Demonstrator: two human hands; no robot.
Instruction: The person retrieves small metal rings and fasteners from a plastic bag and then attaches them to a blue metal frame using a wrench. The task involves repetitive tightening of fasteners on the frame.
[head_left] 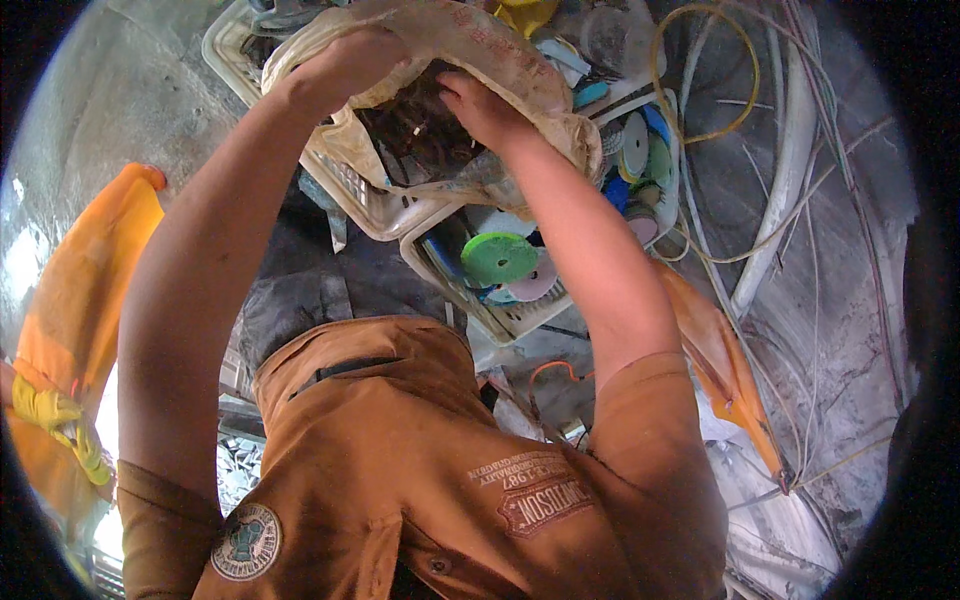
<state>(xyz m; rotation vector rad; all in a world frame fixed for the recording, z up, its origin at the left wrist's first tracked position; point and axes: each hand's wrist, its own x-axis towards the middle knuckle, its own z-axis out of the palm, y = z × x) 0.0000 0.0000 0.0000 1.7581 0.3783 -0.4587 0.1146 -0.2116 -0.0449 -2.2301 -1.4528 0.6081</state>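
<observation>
Daylight was bright, strongest from nine o'clock, with blown-out glare at seven. Centre stayed sharp; fisheye bent edges, black vignette ringed the rim, soft shadows at centre.

Single head view, fisheye, looking steeply down past chest, close; rim darkened, edges probably distorted.

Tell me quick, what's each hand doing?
Left hand: closed on the sack edge.
Right hand: reaching inside the sack; open or closed can't be told.
</observation>
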